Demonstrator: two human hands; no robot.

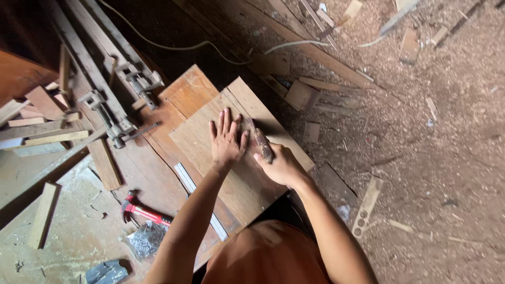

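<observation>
Board (247,173) lies flat on the desk (142,168), overhanging its edge. Left hand (227,138), fingers spread open, presses it; right hand (279,165) grips a dark tool (262,144). Risk: unclamped, the board could shift, sending the tool toward the left fingers.

- A dirt floor (442,158) thick with sawdust and wood offcuts fills the right.
- Timber scraps (37,121) pile at far left beside metal bar clamps (113,123).
- A pale cord (173,46) trails through far shadow; daylight falls on the right.
</observation>
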